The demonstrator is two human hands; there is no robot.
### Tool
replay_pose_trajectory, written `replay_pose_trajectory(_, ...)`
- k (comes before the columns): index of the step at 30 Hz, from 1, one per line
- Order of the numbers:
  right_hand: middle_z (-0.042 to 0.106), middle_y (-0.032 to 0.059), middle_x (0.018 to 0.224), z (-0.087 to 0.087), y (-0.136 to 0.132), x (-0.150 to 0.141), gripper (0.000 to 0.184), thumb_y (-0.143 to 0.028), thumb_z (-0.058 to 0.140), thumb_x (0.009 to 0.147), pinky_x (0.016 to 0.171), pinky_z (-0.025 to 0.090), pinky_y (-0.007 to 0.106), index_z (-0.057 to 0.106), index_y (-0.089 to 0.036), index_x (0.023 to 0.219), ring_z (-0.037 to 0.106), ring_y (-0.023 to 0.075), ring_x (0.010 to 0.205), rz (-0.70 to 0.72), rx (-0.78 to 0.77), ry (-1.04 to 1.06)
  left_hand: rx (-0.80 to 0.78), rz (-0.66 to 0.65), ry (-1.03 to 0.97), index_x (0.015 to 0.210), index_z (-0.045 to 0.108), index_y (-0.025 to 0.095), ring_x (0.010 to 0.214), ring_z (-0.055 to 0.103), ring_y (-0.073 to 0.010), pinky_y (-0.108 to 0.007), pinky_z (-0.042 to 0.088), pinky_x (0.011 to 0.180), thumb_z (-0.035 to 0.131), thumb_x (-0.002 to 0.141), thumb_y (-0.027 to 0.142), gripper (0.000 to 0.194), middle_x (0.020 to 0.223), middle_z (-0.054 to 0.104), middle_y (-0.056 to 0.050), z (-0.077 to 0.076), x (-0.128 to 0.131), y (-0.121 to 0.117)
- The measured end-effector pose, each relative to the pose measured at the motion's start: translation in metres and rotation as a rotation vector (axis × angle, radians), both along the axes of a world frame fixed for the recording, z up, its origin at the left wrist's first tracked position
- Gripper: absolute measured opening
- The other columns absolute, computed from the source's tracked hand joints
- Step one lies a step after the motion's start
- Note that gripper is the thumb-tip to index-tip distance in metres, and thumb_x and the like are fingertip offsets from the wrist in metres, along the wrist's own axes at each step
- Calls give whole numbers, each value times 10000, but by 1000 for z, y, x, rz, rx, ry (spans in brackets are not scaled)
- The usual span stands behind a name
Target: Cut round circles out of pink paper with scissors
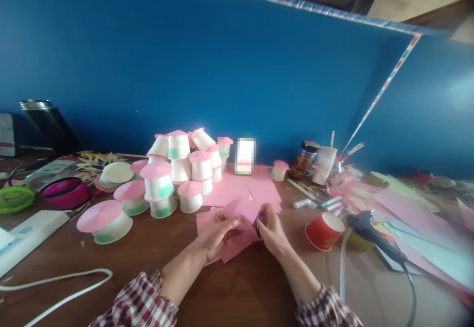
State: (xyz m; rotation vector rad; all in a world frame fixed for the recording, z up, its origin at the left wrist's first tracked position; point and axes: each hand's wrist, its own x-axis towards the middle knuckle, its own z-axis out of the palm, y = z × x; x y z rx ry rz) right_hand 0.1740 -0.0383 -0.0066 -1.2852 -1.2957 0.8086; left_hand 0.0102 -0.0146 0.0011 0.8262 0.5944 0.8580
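Observation:
My left hand pinches a rounded piece of pink paper at its near left edge, thumb on top. My right hand is closed at the paper's right edge around what look like dark-handled scissors; most of the tool is hidden by the fingers. Beneath both hands lie loose pink sheets, with a larger pink sheet behind them. To the left stand several white paper cups with pink paper tops, some stacked, including a near cup and a stacked one.
At right are a red paper cup, a glue gun with its cord, markers and a lidded jar. A white cable and a magenta container lie left. A blue partition rises behind.

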Motion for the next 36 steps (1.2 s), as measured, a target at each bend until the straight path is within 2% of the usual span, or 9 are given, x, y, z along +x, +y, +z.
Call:
replay_pose_trajectory(9, 517, -29, 671, -5, 0, 3, 211, -314, 606, 707, 491, 394, 211, 476, -205, 832, 470, 119, 559, -1, 7, 91, -37, 21, -1, 781, 682, 137, 652, 600, -131, -235, 465, 606, 754, 659, 284, 205, 713, 662, -49, 2, 0, -3)
replay_pose_trajectory(14, 541, -19, 691, -3, 0, -1, 280, -371, 652, 712, 508, 417, 220, 508, -199, 881, 504, 128, 582, 71, 12, 174, -32, -15, 0, 826, 670, 131, 599, 588, -124, -198, 403, 471, 732, 687, 289, 219, 717, 660, -55, 2, 1, -4)
replay_pose_trajectory(18, 577, -3, 765, 3, -1, -5, 409, -448, 642, 762, 549, 445, 230, 508, -222, 1077, 547, 135, 631, 92, -28, 372, -77, 71, -33, 793, 652, 118, 658, 602, -137, -237, 482, 593, 754, 655, 255, 220, 720, 655, -59, 1, -1, 0)
replay_pose_trajectory(22, 631, 52, 897, 7, -1, -3, 405, -502, 578, 813, 582, 446, 231, 559, -216, 1098, 593, 162, 763, 79, -63, 486, -191, 172, -102, 728, 603, 140, 609, 591, -115, -236, 500, 601, 759, 639, 221, 196, 673, 624, -16, 1, -3, 5)
replay_pose_trajectory(28, 636, 33, 726, 4, 1, -2, 443, -499, 662, 739, 427, 333, 187, 601, -164, 1022, 557, 129, 565, 22, -136, 439, -204, 170, -129, 747, 593, 147, 598, 585, -99, -215, 506, 576, 743, 667, 223, 186, 672, 614, 6, 1, -5, 7)
replay_pose_trajectory(32, 617, 13, 648, 2, 2, -6, 461, -469, 711, 688, 412, 345, 192, 611, -154, 1010, 560, 137, 544, -15, -123, 386, -205, 178, -119, 774, 612, 145, 624, 603, -106, -215, 516, 587, 761, 645, 215, 209, 703, 638, -7, 0, -5, 7)
replay_pose_trajectory(36, 630, 24, 692, -2, 5, -7, 473, -430, 737, 664, 451, 404, 209, 604, -157, 1027, 595, 163, 627, -20, -82, 367, -164, 164, -97, 805, 642, 141, 643, 615, -115, -213, 512, 587, 769, 634, 225, 229, 733, 661, -27, 1, -3, 6)
